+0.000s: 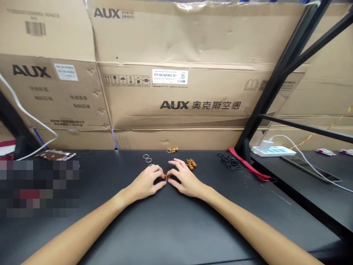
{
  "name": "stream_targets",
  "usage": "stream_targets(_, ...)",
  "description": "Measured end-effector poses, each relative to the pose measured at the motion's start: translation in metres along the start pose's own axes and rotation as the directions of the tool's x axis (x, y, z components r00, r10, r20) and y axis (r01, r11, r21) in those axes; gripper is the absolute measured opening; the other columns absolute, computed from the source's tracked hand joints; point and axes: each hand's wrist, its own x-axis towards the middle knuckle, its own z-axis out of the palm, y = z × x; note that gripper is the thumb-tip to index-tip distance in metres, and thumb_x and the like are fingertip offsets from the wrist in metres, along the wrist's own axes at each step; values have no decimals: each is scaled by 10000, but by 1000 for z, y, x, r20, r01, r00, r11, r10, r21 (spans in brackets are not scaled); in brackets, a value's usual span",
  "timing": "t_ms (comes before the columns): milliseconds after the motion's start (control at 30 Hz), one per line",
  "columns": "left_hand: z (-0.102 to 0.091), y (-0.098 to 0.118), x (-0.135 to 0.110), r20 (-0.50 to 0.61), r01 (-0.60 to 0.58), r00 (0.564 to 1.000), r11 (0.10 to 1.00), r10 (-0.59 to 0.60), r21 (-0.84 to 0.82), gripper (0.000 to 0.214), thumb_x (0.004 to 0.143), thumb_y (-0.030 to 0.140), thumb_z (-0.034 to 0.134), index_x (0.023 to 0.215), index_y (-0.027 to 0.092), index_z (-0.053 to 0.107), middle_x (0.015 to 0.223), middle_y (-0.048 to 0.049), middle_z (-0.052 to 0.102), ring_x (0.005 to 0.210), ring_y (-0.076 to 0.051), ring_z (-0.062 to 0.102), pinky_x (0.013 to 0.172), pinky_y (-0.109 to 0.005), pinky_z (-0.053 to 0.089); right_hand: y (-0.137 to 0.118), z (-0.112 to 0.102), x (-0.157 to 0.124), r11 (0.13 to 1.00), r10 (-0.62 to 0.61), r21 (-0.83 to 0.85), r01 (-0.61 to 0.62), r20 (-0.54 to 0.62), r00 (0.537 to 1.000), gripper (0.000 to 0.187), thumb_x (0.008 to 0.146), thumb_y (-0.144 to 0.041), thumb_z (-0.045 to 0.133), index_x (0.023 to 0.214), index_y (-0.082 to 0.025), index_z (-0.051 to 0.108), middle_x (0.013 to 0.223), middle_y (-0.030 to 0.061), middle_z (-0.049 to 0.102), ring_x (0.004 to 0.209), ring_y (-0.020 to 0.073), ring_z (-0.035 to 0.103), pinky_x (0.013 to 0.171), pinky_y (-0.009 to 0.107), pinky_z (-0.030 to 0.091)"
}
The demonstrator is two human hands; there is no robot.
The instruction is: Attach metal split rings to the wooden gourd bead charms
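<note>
My left hand (150, 182) is closed in a pinch, with thumb and index finger at a small metal key ring (166, 179). Opposite it, my right hand (186, 179) pinches a small orange-brown charm (169, 177) at that ring; the fingers partly hide both. Just beyond the right hand lie brown gourd-shaped charms (191, 164), partly covered by its fingers. Two loose key rings (148, 160) rest past the left hand. Farther back, near the cardboard, is a charm with a ring attached (173, 150).
A pile of black rings or clips (230, 162) lies to the right, beside a red strap (249, 165) and a black metal frame (264, 99). Cardboard boxes (176, 121) wall off the back. At right are a white power strip (273, 151) and a phone-like slab (311, 168).
</note>
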Motion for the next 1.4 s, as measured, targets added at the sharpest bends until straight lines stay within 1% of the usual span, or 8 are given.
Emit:
stream_targets(167,2,-1,0,4,-10,1000,1000,11,-25,130,901,221,493,864,200,616,1035,-51,579,972,-189,547,899,-333,461,1,1,1,998,-45,35,45,2,999,215,910,-296,528,1078,-217,635,1346,115,451,1346,308,263,1070,534,346)
stream_targets(400,2,-5,2,33,16,999,997,-14,-74,165,931,199,432,837,195,569,1079,-56,557,1019,-190,519,934,-344,435,3,-2,1,1000,-16,-13,15,-34,999,249,931,-259,473,1109,-199,638,1312,131,488,1314,300,319,1056,522,375)
stream_targets(500,2,-7,2,44,29,999,997,-25,-77,164,929,199,434,833,194,567,1090,-59,553,1027,-192,518,944,-346,428,5,-2,0,999,-21,-37,20,-45,999,232,914,-215,485,1084,-195,642,1302,136,496,1311,301,324,1048,526,379)
stream_targets(633,2,-5,1,55,41,998,997,-37,-71,164,923,210,442,823,193,571,1117,-66,549,1059,-202,514,957,-362,421,6,-1,0,999,-28,-29,27,-43,999,152,887,-226,542,985,-182,649,1292,140,499,1311,306,321,1045,520,380)
stream_targets(767,1,-1,-1,39,46,998,998,-44,-49,111,888,275,523,839,201,589,1141,-64,549,1088,-224,507,959,-385,424,2,-2,1,999,-49,20,50,-39,998,96,871,-220,565,929,-188,634,1282,130,503,1308,303,320,1034,528,385)
stream_targets(967,4,-4,-1,10,14,1000,999,-13,-43,122,897,233,500,840,198,602,1123,-69,551,1071,-219,510,963,-390,425,-1,0,2,995,-53,79,58,-65,996,91,886,-240,551,935,-204,617,1273,119,505,1283,277,343,1028,504,391)
stream_targets(1200,4,-3,0,17,3,1000,998,-2,-55,163,926,214,448,841,195,585,1123,-68,548,1068,-206,507,957,-372,428,6,3,1,998,57,9,-56,-96,994,98,885,-233,548,937,-197,623,1252,125,517,1252,285,368,1015,517,388)
stream_targets(1400,3,0,-2,5,21,1000,999,-21,-34,101,879,271,547,862,203,620,1132,-65,548,1085,-225,508,959,-386,430,-3,-1,1,996,13,91,-5,-91,996,95,892,-240,546,943,-213,621,1262,106,517,1256,269,369,1019,498,392)
